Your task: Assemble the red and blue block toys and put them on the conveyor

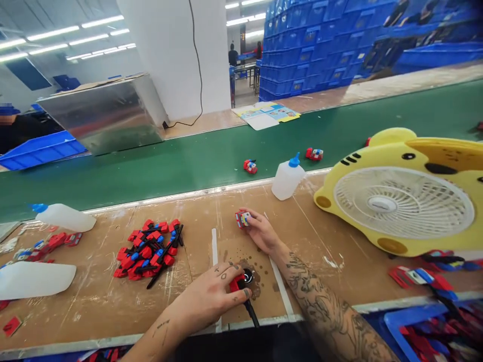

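My left hand point(213, 291) is closed round a red toy part point(237, 283); a black rod point(252, 314) sticks out below it toward the table's front edge. Right beside that part, a small round black dish point(248, 276) sits on a wet, spotted patch of the table. Farther forward, my right hand point(262, 234) grips a small red, white and blue toy piece point(242, 218) between thumb and fingers. To the left lies a pile of red and blue toy parts with black rods point(151, 249).
A white bottle with a blue nozzle point(287, 178) stands ahead, and two more bottles point(66, 216) lie at left. The yellow fan point(381, 203) takes up the right side. Two toy pieces point(250, 166) rest on the green belt point(181, 168). A blue bin point(396, 327) sits below right.
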`<state>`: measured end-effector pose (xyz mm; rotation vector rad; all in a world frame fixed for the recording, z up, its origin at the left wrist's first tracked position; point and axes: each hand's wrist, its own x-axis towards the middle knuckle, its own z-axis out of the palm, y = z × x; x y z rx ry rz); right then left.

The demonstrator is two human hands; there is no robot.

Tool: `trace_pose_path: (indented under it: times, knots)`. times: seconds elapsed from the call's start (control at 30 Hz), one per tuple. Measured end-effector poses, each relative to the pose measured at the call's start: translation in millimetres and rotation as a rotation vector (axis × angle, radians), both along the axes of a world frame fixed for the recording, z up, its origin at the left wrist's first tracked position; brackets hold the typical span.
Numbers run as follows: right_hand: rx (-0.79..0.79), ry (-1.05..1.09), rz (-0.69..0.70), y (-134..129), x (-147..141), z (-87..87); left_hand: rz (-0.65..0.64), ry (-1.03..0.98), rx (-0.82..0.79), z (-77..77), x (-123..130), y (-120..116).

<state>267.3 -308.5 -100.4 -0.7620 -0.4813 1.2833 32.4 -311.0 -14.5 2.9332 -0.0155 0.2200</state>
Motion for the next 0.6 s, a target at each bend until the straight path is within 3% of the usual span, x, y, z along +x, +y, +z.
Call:
trace_pose_path:
  times: [0.13,0.4,0.5,0.6]
  knots:
    - [0.052,0.019,-0.009,-2,2,-4.1,-0.072,0.071,0.129,5.4,21,-1]
    - [0.086,0.018,0.047,-7,2,1.1,-0.123,0.163,0.099,7.9,35,-1]
    - [0.086,0.022,0.044,-10,1,2.8,-0.043,0.139,-0.092,5.4,28,3]
    - [0.08,0.057,0.061,-13,-1,5.1,0.146,0.025,-0.444,-2.4,19,11]
